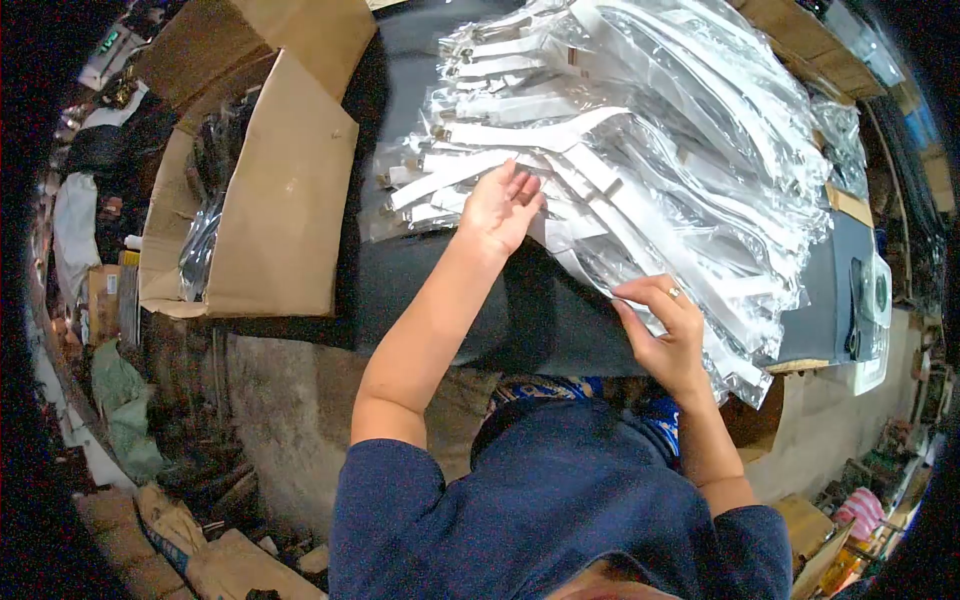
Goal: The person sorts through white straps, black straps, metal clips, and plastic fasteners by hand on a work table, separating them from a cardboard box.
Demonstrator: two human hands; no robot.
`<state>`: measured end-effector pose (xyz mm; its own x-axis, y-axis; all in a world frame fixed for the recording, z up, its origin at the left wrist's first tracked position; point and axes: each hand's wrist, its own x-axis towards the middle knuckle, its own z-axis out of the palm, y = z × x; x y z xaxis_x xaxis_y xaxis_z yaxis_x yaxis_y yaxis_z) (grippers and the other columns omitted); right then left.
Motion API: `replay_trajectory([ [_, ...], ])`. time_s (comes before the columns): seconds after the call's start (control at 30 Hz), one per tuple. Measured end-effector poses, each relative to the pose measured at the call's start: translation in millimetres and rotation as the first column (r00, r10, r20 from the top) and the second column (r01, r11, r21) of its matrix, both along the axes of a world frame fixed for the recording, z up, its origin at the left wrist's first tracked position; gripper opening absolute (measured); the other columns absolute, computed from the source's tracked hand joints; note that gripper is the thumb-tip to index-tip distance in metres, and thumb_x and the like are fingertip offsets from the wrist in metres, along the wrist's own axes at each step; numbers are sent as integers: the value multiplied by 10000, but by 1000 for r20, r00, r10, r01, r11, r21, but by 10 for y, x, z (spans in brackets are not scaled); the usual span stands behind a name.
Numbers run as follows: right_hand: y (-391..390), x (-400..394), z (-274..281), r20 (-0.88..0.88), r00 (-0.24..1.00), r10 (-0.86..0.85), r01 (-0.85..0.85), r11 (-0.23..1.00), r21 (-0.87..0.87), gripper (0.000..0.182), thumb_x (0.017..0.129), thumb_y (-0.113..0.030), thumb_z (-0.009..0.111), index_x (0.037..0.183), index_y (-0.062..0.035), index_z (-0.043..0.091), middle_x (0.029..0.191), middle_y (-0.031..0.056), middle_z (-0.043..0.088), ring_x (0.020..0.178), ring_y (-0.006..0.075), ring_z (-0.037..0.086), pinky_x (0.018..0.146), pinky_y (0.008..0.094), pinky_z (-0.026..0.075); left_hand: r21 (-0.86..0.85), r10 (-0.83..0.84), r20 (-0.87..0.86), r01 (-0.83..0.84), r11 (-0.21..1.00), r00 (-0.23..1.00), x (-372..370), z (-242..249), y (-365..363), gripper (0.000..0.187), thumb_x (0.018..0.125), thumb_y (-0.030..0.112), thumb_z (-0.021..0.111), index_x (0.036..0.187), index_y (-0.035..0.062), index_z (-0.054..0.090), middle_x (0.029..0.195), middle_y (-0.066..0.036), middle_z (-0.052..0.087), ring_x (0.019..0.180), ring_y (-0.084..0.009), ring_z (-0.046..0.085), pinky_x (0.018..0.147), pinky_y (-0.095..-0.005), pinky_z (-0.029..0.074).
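1. Left hand (497,212) laid flat, fingers spread and loose, grip open, palm down on the near edge of the pile of clear packets (640,150).
2. Right hand (668,335) at the pile's lower right corner, thumb and fingers pinched shut on the edge of one clear packet (735,335); ring on one finger.
3. Pile of clear packets, each with a white strap inside, fanned out across the dark bench (420,280), reaching from the left hand up and away to the far edge.
4. Open cardboard box (270,200) just left of the pile, on the bench's left end, dark bagged items inside.
5. White device (872,300) right of the pile, at the bench's right end.
6. Blue sleeves below the pile, nearest the camera.
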<state>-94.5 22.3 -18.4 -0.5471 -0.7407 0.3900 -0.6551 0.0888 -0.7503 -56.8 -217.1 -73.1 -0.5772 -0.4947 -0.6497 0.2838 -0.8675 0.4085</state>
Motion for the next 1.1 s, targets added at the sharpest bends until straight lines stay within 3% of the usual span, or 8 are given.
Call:
replay_trajectory([
  [0.23, 421, 85, -160, 85, 996, -4, 6, 1000, -22, 187, 680, 71, 665, 843, -21, 652, 834, 103, 637, 796, 231, 616, 690, 302, 487, -51, -79, 22, 80, 996, 997, -284, 60, -180, 376, 778, 285, 715, 982, 33, 525, 893, -94, 563, 868, -241, 544, 810, -365, 480],
  [0.4, 931, 11, -342, -94, 979, -179, 166, 978, -124, 234, 656, 62, 681, 863, -45, 664, 1010, 117, 625, 904, 285, 588, 768, 359, 482, -155, -31, -123, 11, 988, 992, -543, -15, -226, 399, 777, 220, 715, 1054, 1, 529, 1010, -150, 595, 942, -264, 589, 859, -390, 501],
  [0.5, 1395, -6, -521, -388, 823, -415, 425, 903, -62, 345, 663, -70, 721, 1002, -91, 663, 1257, 135, 518, 1202, 355, 417, 1017, 469, 306, -237, 28, 65, -12, 971, 997, -633, 198, -151, 350, 797, 201, 647, 1053, -9, 534, 1001, -132, 608, 917, -269, 595, 832, -363, 513],
  [0.63, 1779, 107, -787, -449, 749, -487, 592, 796, 123, 635, 669, -333, 761, 1237, -154, 542, 1438, 131, 301, 1351, 385, 161, 1092, 521, 39, -307, 7, 42, 6, 952, 999, -708, 468, -18, 339, 808, 239, 593, 1059, 15, 542, 1062, -153, 586, 991, -290, 568, 909, -420, 450],
  [0.8, 1881, 0, -1000, -448, 769, -456, 600, 757, 260, 755, 726, -517, 649, 1356, -181, 400, 1472, 101, 242, 1360, 395, 110, 1066, 566, 12, -277, -93, -41, 78, 958, 995, -771, 531, -131, 386, 814, 391, 607, 1008, 59, 574, 993, -112, 621, 926, -285, 595, 817, -450, 495],
  [0.87, 1816, -67, -1013, -453, 766, -456, 619, 714, 328, 754, 729, -532, 638, 1354, -182, 402, 1471, 101, 244, 1363, 390, 107, 1058, 578, -3, -518, -180, 107, 209, 829, 978, -737, 177, -420, 429, 788, 421, 652, 999, 56, 569, 955, -100, 628, 864, -258, 602, 728, -444, 509],
  [1.03, 1743, -64, -1038, -466, 749, -471, 626, 734, 264, 766, 725, -539, 642, 1341, -145, 414, 1465, 98, 259, 1366, 368, 118, 1052, 579, -21, -630, -115, 336, 314, 710, 935, -495, -26, -421, 390, 764, 319, 713, 981, 37, 554, 841, -108, 602, 728, -223, 594, 586, -377, 507],
  [1.1, 1750, -29, -1001, -464, 766, -445, 605, 744, 284, 782, 714, -563, 641, 1338, -148, 418, 1462, 99, 267, 1366, 363, 124, 1053, 575, -25, -597, 109, 334, 120, 793, 936, -581, -42, -289, 414, 746, 300, 731, 987, 19, 546, 852, -126, 602, 724, -242, 605, 580, -398, 533],
])
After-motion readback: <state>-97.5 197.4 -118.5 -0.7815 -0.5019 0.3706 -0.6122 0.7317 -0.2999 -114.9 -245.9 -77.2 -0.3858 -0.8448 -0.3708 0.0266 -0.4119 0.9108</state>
